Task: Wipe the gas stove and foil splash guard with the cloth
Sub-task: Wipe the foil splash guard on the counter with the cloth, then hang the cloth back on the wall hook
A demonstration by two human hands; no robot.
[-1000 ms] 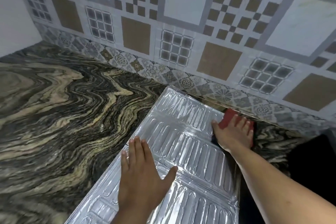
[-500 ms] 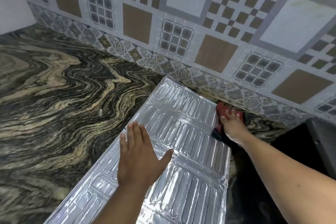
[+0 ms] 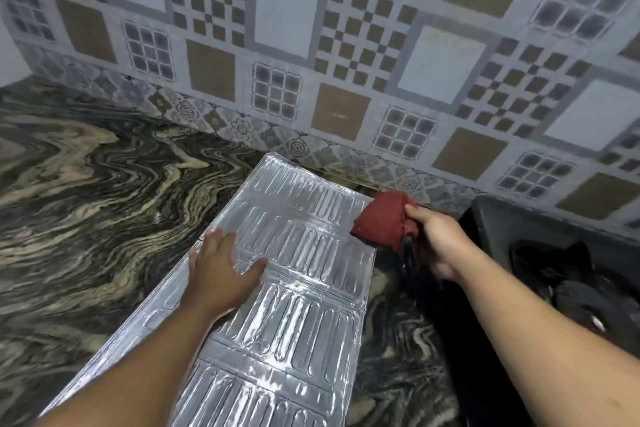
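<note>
The silver foil splash guard lies flat on the marbled countertop, running from the bottom of the view up toward the tiled wall. My left hand presses flat on its left part, fingers straight. My right hand grips a bunched red cloth, held at the guard's far right corner, slightly above the surface. A dark strand of the cloth hangs below my fist. The black gas stove shows at the right edge, partly cut off.
Dark swirled marble countertop spreads to the left and between guard and stove. A patterned tile wall rises behind. A white wall closes the far left corner.
My right hand has come out from behind the guard's far edge and lifted, with the red cloth now bunched in its grip. My left hand stays pressed on the foil. The view shifted right.
</note>
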